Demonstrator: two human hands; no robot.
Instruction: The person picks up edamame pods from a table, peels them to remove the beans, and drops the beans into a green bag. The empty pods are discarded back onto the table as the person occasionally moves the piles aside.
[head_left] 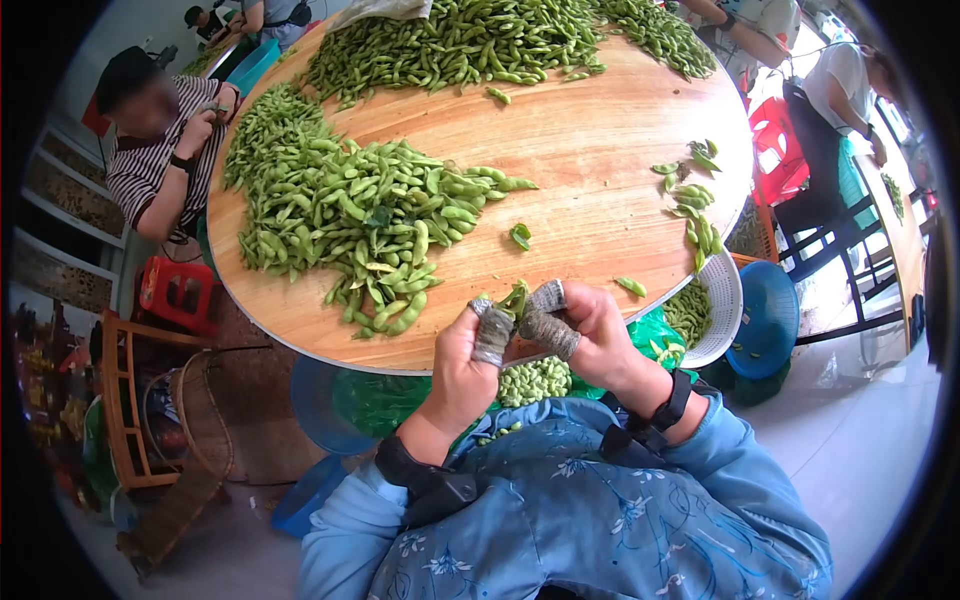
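Left hand: the left hand (470, 365) is curling its taped fingers (492, 335) around a green pod (514, 300), pinching it from the left side.
Right hand: the right hand (590, 335) is closing on the same pod from the right, its taped fingertips touching those of the left hand.
Pod: it is sitting upright between the 2 hands, just over the near edge of the table (590, 150); only its upper part is showing, the rest being hidden behind the fingers.
Shelled beans: a heap of pale beans (533, 381) is lying below the hands, partly covered by the wrists; what is holding it cannot be made out.
Big pile: unshelled pods (350, 210) are spreading over the left of the table, well apart from the hands.
Far pile: more pods (470, 40) are lying at the far rim, cut off by the top of the view.
White basket: a basket (722, 300) is sitting just right of the right hand, half hidden under the table edge.
Other person: a person in a striped shirt (160, 165) is sitting at the table's left side.
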